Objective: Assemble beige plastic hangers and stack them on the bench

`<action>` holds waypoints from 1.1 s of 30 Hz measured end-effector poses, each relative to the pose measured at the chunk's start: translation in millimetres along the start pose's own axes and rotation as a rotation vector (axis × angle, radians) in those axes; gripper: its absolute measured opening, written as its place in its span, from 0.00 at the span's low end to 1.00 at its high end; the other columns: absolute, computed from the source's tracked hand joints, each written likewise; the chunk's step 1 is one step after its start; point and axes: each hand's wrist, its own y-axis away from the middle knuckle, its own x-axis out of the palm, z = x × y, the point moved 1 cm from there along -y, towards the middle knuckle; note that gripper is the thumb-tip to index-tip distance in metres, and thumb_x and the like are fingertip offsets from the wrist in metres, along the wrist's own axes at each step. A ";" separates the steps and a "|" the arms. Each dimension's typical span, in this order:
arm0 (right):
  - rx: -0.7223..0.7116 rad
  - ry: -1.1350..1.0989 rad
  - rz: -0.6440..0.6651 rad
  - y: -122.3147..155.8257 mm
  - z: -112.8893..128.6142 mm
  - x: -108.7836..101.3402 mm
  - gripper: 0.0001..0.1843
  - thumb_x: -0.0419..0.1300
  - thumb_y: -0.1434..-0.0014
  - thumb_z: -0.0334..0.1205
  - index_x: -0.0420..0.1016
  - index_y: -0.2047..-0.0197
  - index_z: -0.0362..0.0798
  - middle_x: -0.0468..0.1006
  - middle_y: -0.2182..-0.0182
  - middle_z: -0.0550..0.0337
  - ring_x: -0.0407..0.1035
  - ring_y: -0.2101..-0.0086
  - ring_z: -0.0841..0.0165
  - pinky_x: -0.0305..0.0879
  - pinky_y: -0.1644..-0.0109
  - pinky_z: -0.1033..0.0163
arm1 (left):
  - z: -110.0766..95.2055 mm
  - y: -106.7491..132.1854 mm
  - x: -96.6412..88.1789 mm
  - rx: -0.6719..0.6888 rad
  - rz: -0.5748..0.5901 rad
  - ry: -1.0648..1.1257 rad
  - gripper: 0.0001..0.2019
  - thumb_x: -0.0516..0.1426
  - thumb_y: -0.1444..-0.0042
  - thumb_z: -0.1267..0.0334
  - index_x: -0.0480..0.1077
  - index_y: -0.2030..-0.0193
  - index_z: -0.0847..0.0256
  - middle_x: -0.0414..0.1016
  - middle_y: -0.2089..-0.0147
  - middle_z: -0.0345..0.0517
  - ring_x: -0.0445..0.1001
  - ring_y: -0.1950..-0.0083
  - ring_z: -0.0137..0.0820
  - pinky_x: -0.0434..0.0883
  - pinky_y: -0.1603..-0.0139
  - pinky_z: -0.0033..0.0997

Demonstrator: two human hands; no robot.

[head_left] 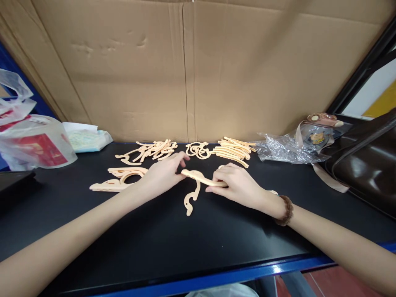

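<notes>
Near the middle of the head view, the right hand [238,183] has its fingers closed around one end of a pale bar [202,178]. The left hand [167,171] meets the other end with fingers partly spread; whether they grip, I cannot tell. Having a hand at each end probably steadies it. Clockwise from the bar, a hooked piece [196,194] shows at seven, ringed pieces [105,186] at nine, hooked parts [157,148] at ten, curved parts [194,149] at twelve and slim bars [232,149] at one, apparently grouped by shape for easy reach.

Beneath is a black tabletop [216,243] edged in blue. Cardboard [123,74] stands at twelve, crinkled wrapping [275,148] lies at two, a dark bag [365,169] at three.
</notes>
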 end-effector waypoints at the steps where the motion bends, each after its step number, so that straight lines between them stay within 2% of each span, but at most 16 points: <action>1: 0.043 0.019 -0.013 0.0 -1.2 0.1 0.21 0.60 0.39 0.49 0.60 0.76 0.46 0.67 0.78 0.67 0.60 0.75 0.72 0.51 0.67 0.66 | -0.7 0.4 -2.3 -0.064 -0.004 -0.024 0.13 0.55 0.45 0.55 0.67 0.56 0.57 0.73 0.62 0.40 0.70 0.67 0.32 0.62 0.69 0.29; 2: 0.084 0.048 -0.022 0.0 -2.5 0.3 0.22 0.60 0.39 0.50 0.60 0.77 0.46 0.67 0.78 0.66 0.60 0.75 0.72 0.49 0.69 0.66 | -2.5 1.2 -4.4 -0.105 0.009 -0.050 0.12 0.54 0.44 0.51 0.67 0.61 0.58 0.73 0.66 0.40 0.69 0.69 0.32 0.60 0.71 0.30; 5: 0.178 0.143 -0.009 -0.2 -6.0 1.5 0.23 0.58 0.39 0.52 0.59 0.78 0.46 0.67 0.79 0.65 0.59 0.77 0.72 0.46 0.72 0.66 | -13.7 5.8 -7.6 -0.115 0.113 -0.097 0.23 0.48 0.43 0.41 0.65 0.75 0.58 0.70 0.75 0.40 0.68 0.73 0.33 0.57 0.73 0.31; 8: 0.235 0.223 0.042 -0.9 -6.1 2.2 0.23 0.58 0.38 0.52 0.60 0.78 0.46 0.68 0.80 0.64 0.60 0.77 0.71 0.44 0.73 0.65 | -28.1 12.6 -4.6 -0.083 0.218 -0.126 0.25 0.52 0.49 0.36 0.65 0.78 0.57 0.71 0.76 0.40 0.67 0.74 0.33 0.54 0.75 0.30; 10: 0.249 0.250 0.073 -1.2 -4.3 2.4 0.23 0.57 0.38 0.51 0.61 0.78 0.46 0.70 0.79 0.63 0.62 0.77 0.70 0.44 0.73 0.64 | -35.7 16.5 -1.5 -0.061 0.257 -0.160 0.22 0.54 0.51 0.39 0.65 0.78 0.57 0.71 0.76 0.39 0.67 0.75 0.33 0.54 0.75 0.30; 14: 0.234 0.268 0.085 -0.7 -1.0 4.1 0.22 0.57 0.37 0.52 0.64 0.76 0.46 0.72 0.76 0.61 0.65 0.75 0.69 0.44 0.74 0.64 | -38.2 18.5 0.1 -0.050 0.288 -0.175 0.12 0.55 0.50 0.53 0.66 0.79 0.57 0.71 0.76 0.39 0.68 0.74 0.33 0.54 0.74 0.30; 16: 0.210 0.271 0.077 -0.4 -0.6 6.1 0.22 0.56 0.37 0.53 0.65 0.75 0.46 0.73 0.75 0.60 0.66 0.75 0.69 0.45 0.74 0.64 | -33.1 16.5 -1.5 -0.074 0.256 -0.194 0.10 0.55 0.53 0.56 0.65 0.80 0.57 0.69 0.77 0.40 0.67 0.75 0.32 0.53 0.75 0.30; 19: 0.174 0.250 0.056 -0.4 -0.5 9.2 0.21 0.55 0.37 0.55 0.65 0.72 0.46 0.73 0.75 0.60 0.67 0.75 0.68 0.46 0.74 0.64 | -23.4 11.8 -4.8 -0.114 0.145 -0.182 0.12 0.53 0.52 0.57 0.61 0.81 0.58 0.67 0.79 0.39 0.64 0.77 0.31 0.53 0.75 0.30; 22: 0.141 0.223 0.054 -1.2 1.8 11.4 0.19 0.55 0.38 0.54 0.65 0.68 0.46 0.74 0.75 0.60 0.67 0.75 0.68 0.49 0.74 0.64 | -18.9 7.1 -6.7 -0.124 0.025 -0.027 0.14 0.51 0.48 0.55 0.58 0.79 0.59 0.64 0.80 0.38 0.62 0.77 0.30 0.53 0.75 0.29; 24: 0.098 0.188 0.060 -1.8 5.2 11.6 0.17 0.57 0.38 0.52 0.65 0.65 0.46 0.74 0.75 0.61 0.67 0.75 0.68 0.50 0.73 0.65 | -20.4 4.9 -6.7 -0.108 -0.027 0.186 0.15 0.51 0.45 0.53 0.56 0.78 0.59 0.59 0.80 0.36 0.59 0.78 0.27 0.53 0.76 0.28; 28: 0.004 0.015 0.022 -1.7 14.1 7.0 0.11 0.55 0.35 0.47 0.66 0.62 0.47 0.73 0.73 0.64 0.67 0.74 0.70 0.54 0.69 0.66 | -28.7 5.0 -5.2 -0.119 -0.026 0.676 0.18 0.54 0.45 0.49 0.55 0.75 0.59 0.52 0.79 0.32 0.55 0.79 0.23 0.54 0.78 0.24; 31: 0.045 -0.172 -0.041 0.0 18.8 0.3 0.15 0.45 0.30 0.43 0.68 0.63 0.47 0.73 0.70 0.61 0.67 0.70 0.70 0.57 0.66 0.66 | -34.1 7.9 -4.0 -0.169 -0.009 0.855 0.17 0.58 0.48 0.48 0.59 0.71 0.60 0.55 0.79 0.31 0.55 0.79 0.21 0.53 0.80 0.21; 33: 0.118 -0.333 -0.075 0.9 20.1 -3.0 0.17 0.44 0.30 0.44 0.69 0.61 0.47 0.74 0.70 0.62 0.67 0.70 0.71 0.58 0.65 0.66 | -37.0 9.6 -2.5 -0.175 0.013 0.910 0.17 0.59 0.48 0.48 0.62 0.69 0.61 0.59 0.78 0.32 0.57 0.79 0.20 0.52 0.80 0.20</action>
